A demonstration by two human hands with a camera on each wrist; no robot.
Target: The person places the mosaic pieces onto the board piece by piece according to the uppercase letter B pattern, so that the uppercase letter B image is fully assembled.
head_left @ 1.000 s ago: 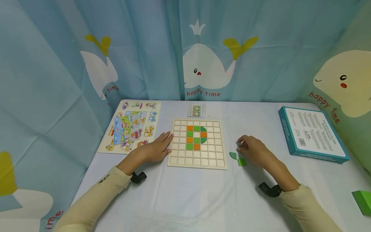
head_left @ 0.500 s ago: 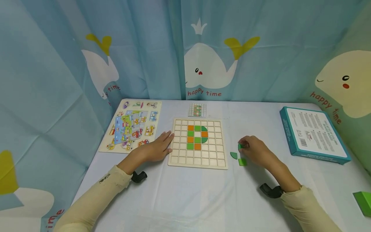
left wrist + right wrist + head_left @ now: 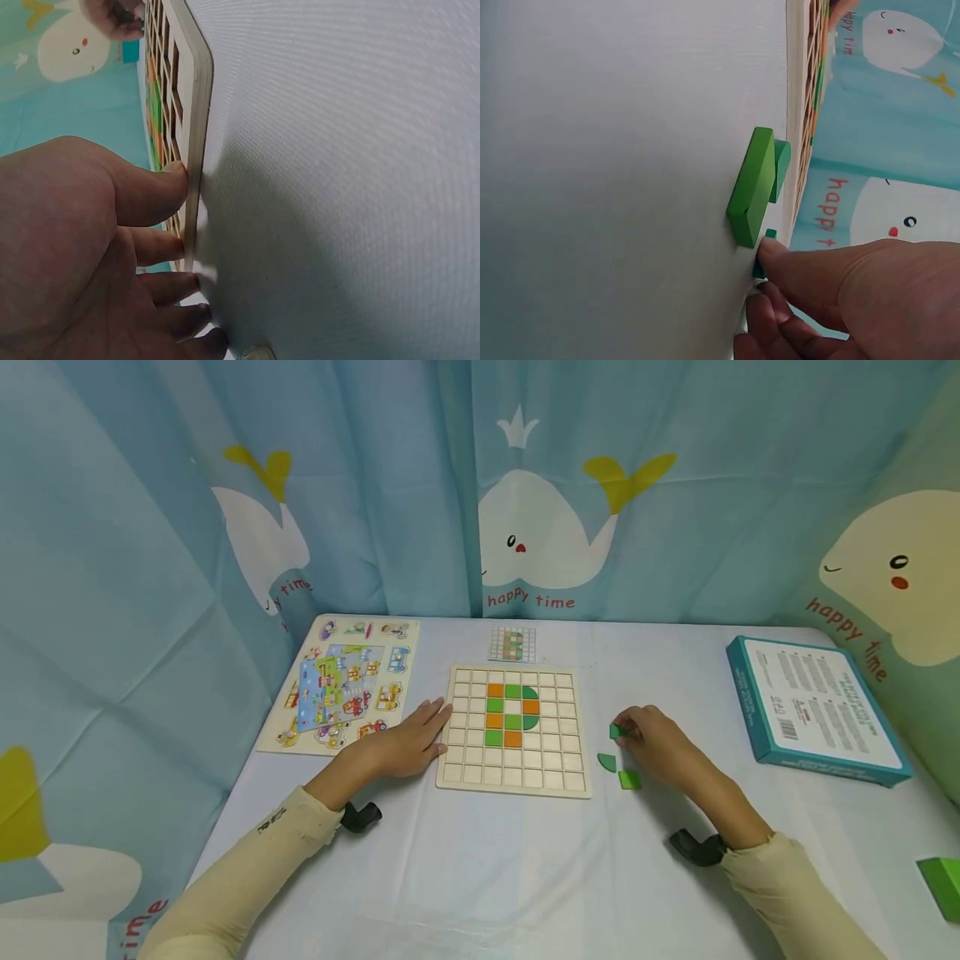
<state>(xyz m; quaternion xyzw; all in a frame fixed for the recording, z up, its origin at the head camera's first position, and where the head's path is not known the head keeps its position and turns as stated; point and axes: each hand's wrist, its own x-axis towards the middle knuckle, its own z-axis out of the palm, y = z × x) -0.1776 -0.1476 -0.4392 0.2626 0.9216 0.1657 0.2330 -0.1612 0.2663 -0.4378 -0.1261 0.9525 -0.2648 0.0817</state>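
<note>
— What does the scene show?
— A white-covered counter (image 3: 480,868), with a wooden grid board (image 3: 513,776) at its middle, partly filled in orange and green.
— And the hands?
— The left hand (image 3: 405,745), fingers extended, rests at the board's left edge. The right hand (image 3: 658,745), off the board's right side, pinches something near a light-green square (image 3: 629,780) and a quarter-round (image 3: 607,762).
— Pinches what?
— A small green piece (image 3: 617,732), shape partly hidden. Picking up appears underway; the next move likely calls for lining it up with a cell.
</note>
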